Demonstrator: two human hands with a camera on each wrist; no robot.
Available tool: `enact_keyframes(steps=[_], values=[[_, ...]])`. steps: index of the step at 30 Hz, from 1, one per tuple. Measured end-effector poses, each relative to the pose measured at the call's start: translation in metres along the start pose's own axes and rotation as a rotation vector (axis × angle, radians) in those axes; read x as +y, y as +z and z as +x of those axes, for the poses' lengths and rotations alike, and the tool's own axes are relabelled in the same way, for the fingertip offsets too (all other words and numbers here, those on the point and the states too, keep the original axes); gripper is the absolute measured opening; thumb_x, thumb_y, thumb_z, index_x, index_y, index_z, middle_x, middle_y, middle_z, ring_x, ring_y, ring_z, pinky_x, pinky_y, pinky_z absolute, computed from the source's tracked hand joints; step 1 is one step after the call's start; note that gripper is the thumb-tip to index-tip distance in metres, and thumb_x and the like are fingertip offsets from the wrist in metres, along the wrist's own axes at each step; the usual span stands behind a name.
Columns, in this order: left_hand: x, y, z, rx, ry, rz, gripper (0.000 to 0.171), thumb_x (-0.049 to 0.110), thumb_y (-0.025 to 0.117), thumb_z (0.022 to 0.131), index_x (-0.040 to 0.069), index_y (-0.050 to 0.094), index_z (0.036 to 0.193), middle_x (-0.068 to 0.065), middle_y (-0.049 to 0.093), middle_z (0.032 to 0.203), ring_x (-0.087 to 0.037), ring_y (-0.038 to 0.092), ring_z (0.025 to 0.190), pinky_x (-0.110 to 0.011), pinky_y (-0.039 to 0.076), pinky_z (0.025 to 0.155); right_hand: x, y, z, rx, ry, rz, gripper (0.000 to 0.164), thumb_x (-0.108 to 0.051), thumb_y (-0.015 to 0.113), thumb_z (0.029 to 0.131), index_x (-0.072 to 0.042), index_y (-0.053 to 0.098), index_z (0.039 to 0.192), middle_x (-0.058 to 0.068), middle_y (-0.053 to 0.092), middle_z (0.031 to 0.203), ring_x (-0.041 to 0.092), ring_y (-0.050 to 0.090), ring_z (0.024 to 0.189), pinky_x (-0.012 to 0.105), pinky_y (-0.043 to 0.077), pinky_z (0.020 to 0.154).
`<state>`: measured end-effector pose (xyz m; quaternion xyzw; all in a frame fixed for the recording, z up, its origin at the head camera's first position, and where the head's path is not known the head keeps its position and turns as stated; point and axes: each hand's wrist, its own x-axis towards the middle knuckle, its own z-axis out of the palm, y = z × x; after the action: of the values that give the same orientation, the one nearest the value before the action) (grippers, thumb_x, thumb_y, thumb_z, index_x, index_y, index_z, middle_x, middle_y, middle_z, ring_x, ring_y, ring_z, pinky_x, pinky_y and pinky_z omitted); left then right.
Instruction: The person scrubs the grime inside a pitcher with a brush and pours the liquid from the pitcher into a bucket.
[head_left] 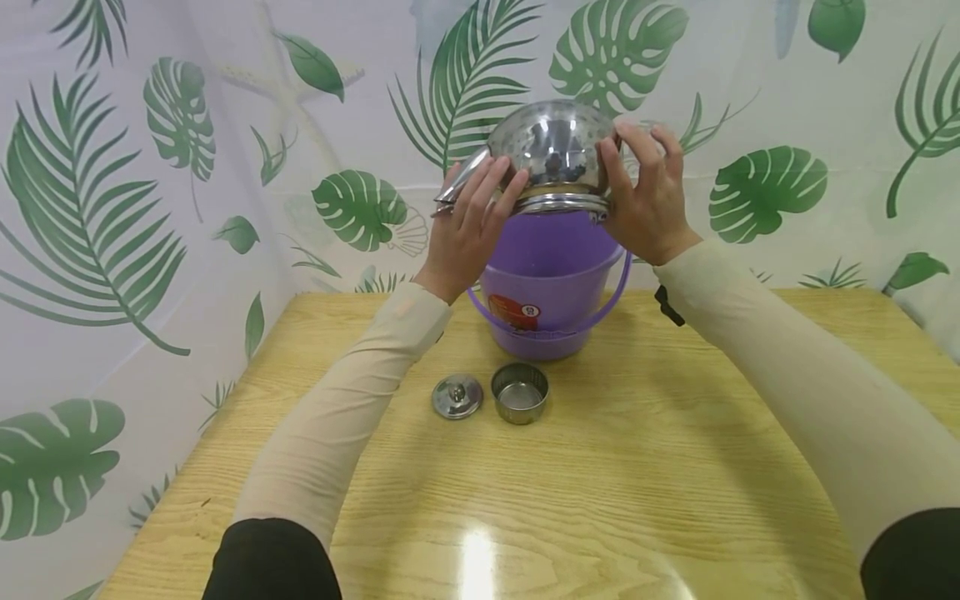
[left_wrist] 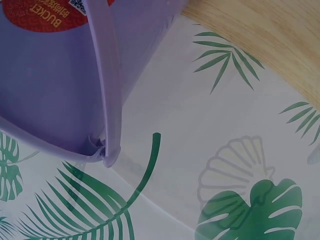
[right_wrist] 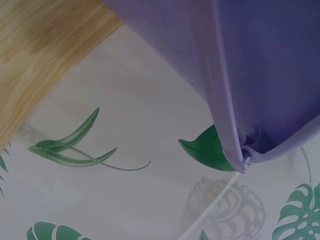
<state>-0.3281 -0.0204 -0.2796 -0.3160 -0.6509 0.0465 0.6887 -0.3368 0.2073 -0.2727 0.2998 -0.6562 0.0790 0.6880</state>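
Both hands hold a shiny steel teapot (head_left: 553, 150) up over the purple bucket (head_left: 551, 292). The teapot is tipped over, its rounded body upward and its ringed edge low, with the spout (head_left: 463, 179) at the left. My left hand (head_left: 472, 221) grips the spout side, fingers along the metal. On the opposite side my right hand (head_left: 651, 196) grips the body with fingers and thumb. The wrist views show neither hand nor teapot, only the bucket's side (left_wrist: 55, 80) and its rim and handle joint (right_wrist: 245, 150).
A small steel lid (head_left: 457, 396) with a knob lies on the wooden table (head_left: 600, 483), beside a round steel strainer basket (head_left: 520, 393). Both are in front of the bucket. The bucket's handle (head_left: 618, 292) hangs down its front. A leaf-patterned covering (head_left: 780, 100) stands behind the table.
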Motion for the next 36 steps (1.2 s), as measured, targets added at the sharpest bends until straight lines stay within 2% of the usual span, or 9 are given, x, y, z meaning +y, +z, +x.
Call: enact_keyframes(steps=[7,17,23,29,36], values=[[0.0003,0.0001,0.0013,0.014,-0.004,-0.004,0.035,-0.002,0.057,0.088,0.013,0.058,0.120,-0.009,0.051,0.127,-0.020,0.050,0.121,-0.042,0.034,0.110,0.0022,-0.0011,0.0011,0.017,-0.025,0.002,0.065,-0.016,0.063,0.078,-0.021,0.033,0.136,0.015,0.042,0.126,0.028,0.048,0.115,0.050,0.034,0.101],[0.0003,-0.0002,0.0006,0.008,-0.004,-0.009,0.036,-0.003,0.056,0.088,0.012,0.058,0.121,-0.009,0.051,0.128,-0.020,0.050,0.121,-0.042,0.038,0.107,0.0040,-0.0017,0.0006,0.029,-0.048,-0.028,0.067,-0.017,0.063,0.078,-0.022,0.032,0.137,0.012,0.042,0.129,0.030,0.050,0.115,0.052,0.033,0.103],[0.0007,0.0003,-0.0005,-0.006,-0.002,-0.011,0.037,-0.003,0.056,0.088,0.012,0.057,0.121,-0.009,0.051,0.128,-0.020,0.050,0.121,-0.042,0.037,0.108,0.0025,-0.0020,-0.0008,0.034,-0.043,-0.043,0.067,-0.019,0.064,0.079,-0.024,0.033,0.138,0.009,0.046,0.131,0.027,0.047,0.123,0.056,0.030,0.105],[0.0004,0.0001,-0.0005,-0.014,-0.004,-0.037,0.038,-0.005,0.054,0.087,0.011,0.057,0.122,-0.010,0.051,0.128,-0.021,0.050,0.122,-0.043,0.039,0.106,0.0007,-0.0015,-0.0013,0.044,-0.040,-0.083,0.061,-0.020,0.064,0.078,-0.020,0.039,0.134,0.005,0.049,0.129,0.023,0.044,0.125,0.054,0.028,0.105],[-0.0001,-0.0017,0.0022,-0.016,-0.002,-0.025,0.038,-0.004,0.054,0.088,0.011,0.057,0.122,-0.010,0.051,0.128,-0.021,0.050,0.122,-0.043,0.037,0.107,0.0013,-0.0012,-0.0011,0.045,-0.043,-0.111,0.057,-0.020,0.064,0.079,-0.016,0.041,0.132,0.004,0.051,0.129,0.022,0.045,0.124,0.053,0.028,0.105]])
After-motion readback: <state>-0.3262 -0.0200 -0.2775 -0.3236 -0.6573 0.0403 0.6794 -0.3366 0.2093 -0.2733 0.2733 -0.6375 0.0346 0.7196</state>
